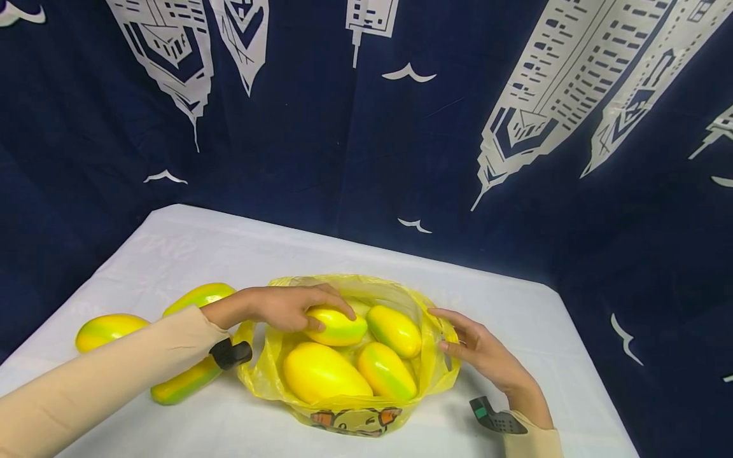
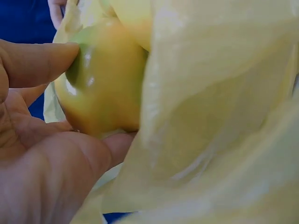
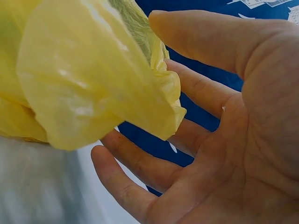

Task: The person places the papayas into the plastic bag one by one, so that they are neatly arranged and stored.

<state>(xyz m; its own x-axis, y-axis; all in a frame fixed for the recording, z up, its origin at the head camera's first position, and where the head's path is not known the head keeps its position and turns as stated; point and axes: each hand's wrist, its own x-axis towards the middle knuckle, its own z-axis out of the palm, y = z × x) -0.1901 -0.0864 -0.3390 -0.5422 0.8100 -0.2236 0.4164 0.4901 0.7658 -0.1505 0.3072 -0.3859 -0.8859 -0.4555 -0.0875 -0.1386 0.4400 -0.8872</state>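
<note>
A yellow plastic bag (image 1: 263, 378) with a cartoon face on its front stands open at the top in the head view. Over its mouth, my left hand (image 1: 289, 307) grips a yellow-green mango (image 1: 339, 327) between thumb and fingers. The left wrist view shows that mango (image 2: 107, 81) close up, beside the bag's film. Several other mangoes (image 1: 326, 375) lie inside the bag. At the bag's right rim is my right hand (image 1: 489, 356). Its fingers (image 3: 126, 154) are spread and loosely bent behind the bag's edge in the right wrist view, with the thumb apart from the film.
More mangoes (image 1: 109, 332) lie on the white-covered table (image 1: 229, 245) left of the bag, partly hidden by my left forearm. Behind the table hangs a dark blue curtain (image 1: 321, 146) printed with white buildings and birds.
</note>
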